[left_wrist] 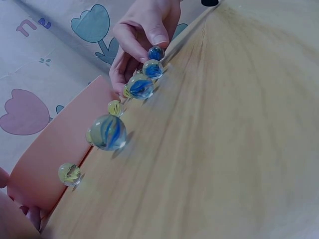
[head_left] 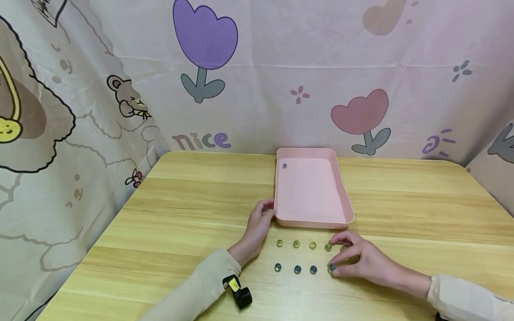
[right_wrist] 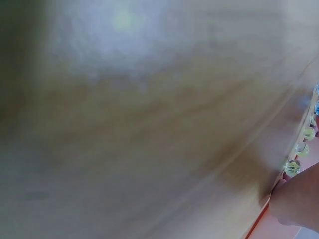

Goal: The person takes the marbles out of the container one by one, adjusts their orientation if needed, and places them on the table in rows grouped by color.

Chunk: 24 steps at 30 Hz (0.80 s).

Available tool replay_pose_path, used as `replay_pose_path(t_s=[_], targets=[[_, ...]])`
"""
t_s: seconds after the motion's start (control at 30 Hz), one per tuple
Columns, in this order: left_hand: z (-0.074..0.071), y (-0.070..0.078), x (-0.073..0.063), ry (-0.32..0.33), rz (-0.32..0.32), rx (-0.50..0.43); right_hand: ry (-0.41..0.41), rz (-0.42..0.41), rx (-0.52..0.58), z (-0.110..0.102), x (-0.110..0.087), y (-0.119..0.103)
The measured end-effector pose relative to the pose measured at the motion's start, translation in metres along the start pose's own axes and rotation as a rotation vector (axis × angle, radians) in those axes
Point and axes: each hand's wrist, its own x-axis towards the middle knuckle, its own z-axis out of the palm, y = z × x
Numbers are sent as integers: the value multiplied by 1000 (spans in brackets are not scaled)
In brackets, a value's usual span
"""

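Note:
My right hand (head_left: 363, 261) pinches a blue-swirled glass marble (head_left: 331, 268) between thumb and finger, at the right end of the front row of blue marbles (head_left: 297, 269). Its other fingers reach over the row of yellow-swirled marbles (head_left: 296, 244) just behind, partly hiding the rightmost ones. My left hand (head_left: 255, 227) holds the pink tray (head_left: 313, 224) at its near left corner, fingers at the side wall. Inside the tray's far left corner lies one small marble (head_left: 284, 166). From the left wrist, a blue marble (left_wrist: 108, 132) looms closest; the right hand (left_wrist: 144, 32) pinches the farthest one.
The rows lie on a wood-grain table (head_left: 192, 191), between the tray's near wall and the table's front. A printed cloth (head_left: 273, 98) hangs behind the far edge and along the left side. A black camera (head_left: 241, 294) is strapped to the left wrist.

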Motion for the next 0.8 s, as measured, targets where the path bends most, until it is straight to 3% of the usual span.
replay_pose_path(t_s=[0.8], targets=[[0, -1, 0, -1, 6, -16, -37, 18, -4, 1, 0, -1]])
